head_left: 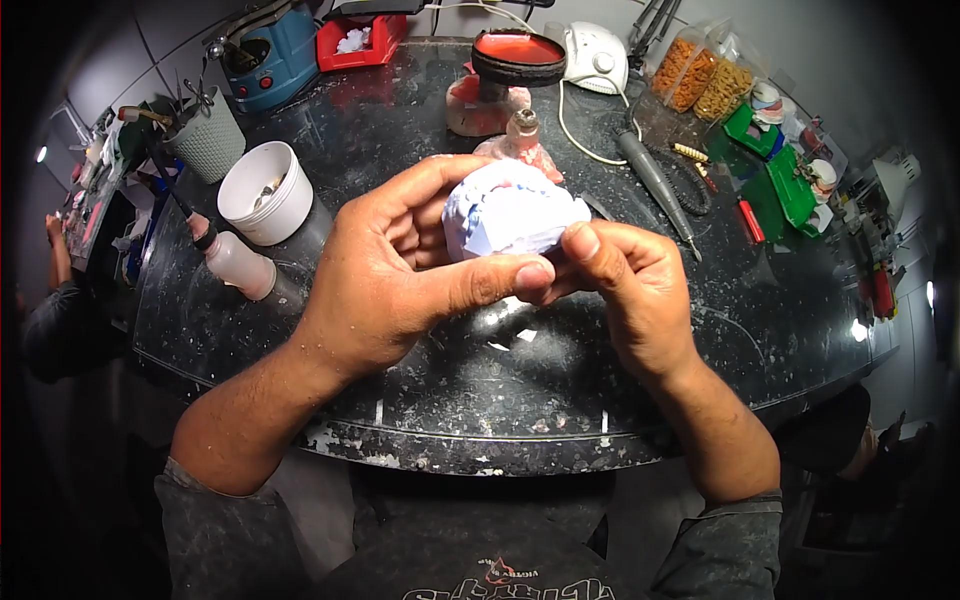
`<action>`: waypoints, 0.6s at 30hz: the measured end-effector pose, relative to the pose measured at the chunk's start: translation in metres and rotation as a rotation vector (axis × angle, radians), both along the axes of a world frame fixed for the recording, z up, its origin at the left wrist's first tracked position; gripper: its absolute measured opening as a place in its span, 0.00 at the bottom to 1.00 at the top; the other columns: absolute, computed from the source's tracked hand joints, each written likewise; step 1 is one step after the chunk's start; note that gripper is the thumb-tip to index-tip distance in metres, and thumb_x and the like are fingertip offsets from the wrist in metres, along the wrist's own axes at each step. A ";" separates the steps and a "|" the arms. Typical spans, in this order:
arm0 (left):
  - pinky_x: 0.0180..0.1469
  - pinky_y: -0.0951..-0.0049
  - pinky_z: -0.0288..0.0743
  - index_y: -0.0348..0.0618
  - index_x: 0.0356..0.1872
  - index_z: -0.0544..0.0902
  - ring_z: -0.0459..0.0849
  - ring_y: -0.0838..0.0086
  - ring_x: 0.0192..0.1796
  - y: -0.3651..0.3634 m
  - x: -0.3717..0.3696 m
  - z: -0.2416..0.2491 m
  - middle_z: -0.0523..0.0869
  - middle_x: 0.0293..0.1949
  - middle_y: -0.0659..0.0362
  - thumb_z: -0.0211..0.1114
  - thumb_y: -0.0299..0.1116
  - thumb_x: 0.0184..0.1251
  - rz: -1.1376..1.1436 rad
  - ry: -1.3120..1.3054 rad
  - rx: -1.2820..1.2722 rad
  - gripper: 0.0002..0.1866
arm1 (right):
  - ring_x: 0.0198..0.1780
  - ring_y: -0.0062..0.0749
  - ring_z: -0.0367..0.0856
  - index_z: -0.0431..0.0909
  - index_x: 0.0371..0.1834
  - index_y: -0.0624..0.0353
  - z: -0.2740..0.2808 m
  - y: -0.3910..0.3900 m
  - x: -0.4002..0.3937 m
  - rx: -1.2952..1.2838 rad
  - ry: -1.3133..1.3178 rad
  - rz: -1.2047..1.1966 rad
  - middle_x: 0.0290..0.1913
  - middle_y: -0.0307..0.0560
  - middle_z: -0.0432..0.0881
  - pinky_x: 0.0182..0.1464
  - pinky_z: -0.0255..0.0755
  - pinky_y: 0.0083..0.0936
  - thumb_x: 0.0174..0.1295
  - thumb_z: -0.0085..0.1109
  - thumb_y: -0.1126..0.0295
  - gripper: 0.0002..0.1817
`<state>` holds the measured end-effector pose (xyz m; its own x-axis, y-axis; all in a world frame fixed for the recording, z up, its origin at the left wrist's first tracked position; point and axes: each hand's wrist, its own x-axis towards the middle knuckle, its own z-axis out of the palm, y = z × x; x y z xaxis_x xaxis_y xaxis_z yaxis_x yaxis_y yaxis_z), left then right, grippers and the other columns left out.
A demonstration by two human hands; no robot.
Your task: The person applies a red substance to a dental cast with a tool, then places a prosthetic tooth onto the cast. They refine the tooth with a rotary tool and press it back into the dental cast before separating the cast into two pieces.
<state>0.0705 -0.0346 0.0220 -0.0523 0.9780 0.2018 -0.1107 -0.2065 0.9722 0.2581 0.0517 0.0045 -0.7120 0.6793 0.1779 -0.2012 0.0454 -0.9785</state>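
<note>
A white dental plaster cast (512, 215) with blue marks along its ridge is held up over the bench, tilted toward me. My left hand (385, 265) wraps it from the left, fingers behind and thumb along the lower edge. At the cast's lower right, my right hand (630, 285) is closed, with thumb and forefinger pinched together. Something thin and dark shows by those fingertips, but its kind is mostly hidden. A few small white scraps (526, 336) lie on the bench below.
On the dark, speckled bench (480, 400) stand a white tub (290, 215), a pink-filled bottle (240, 265) and a black-rimmed red bowl (518, 50). A handpiece (655, 185) lies right, near green trays (790, 185). Another person's arm (60, 255) shows far left.
</note>
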 end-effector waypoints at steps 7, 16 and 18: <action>0.62 0.73 0.75 0.33 0.64 0.69 0.82 0.73 0.56 0.003 0.002 -0.009 0.82 0.54 0.51 0.77 0.25 0.53 -0.005 0.028 0.097 0.37 | 0.34 0.16 0.80 0.85 0.35 0.64 0.002 -0.003 0.000 0.040 0.005 -0.057 0.29 0.39 0.84 0.38 0.74 0.16 0.67 0.64 0.63 0.13; 0.68 0.67 0.70 0.38 0.67 0.60 0.73 0.67 0.66 0.010 -0.002 -0.025 0.70 0.63 0.50 0.79 0.21 0.46 0.036 0.251 0.457 0.47 | 0.42 0.22 0.83 0.80 0.49 0.65 -0.005 -0.004 -0.002 0.361 0.100 -0.195 0.42 0.43 0.83 0.43 0.80 0.20 0.60 0.70 0.70 0.16; 0.68 0.66 0.70 0.38 0.67 0.60 0.73 0.66 0.66 0.012 -0.003 -0.030 0.70 0.63 0.50 0.79 0.21 0.46 0.078 0.331 0.548 0.46 | 0.49 0.28 0.83 0.77 0.57 0.67 -0.007 -0.002 0.000 0.440 0.140 -0.144 0.49 0.48 0.82 0.50 0.81 0.25 0.60 0.69 0.73 0.22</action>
<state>0.0677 -0.0224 -0.0075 0.0320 0.7242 0.6889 0.2124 -0.6784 0.7033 0.2581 0.0499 -0.0025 -0.5647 0.6082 0.5578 -0.2907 0.4860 -0.8242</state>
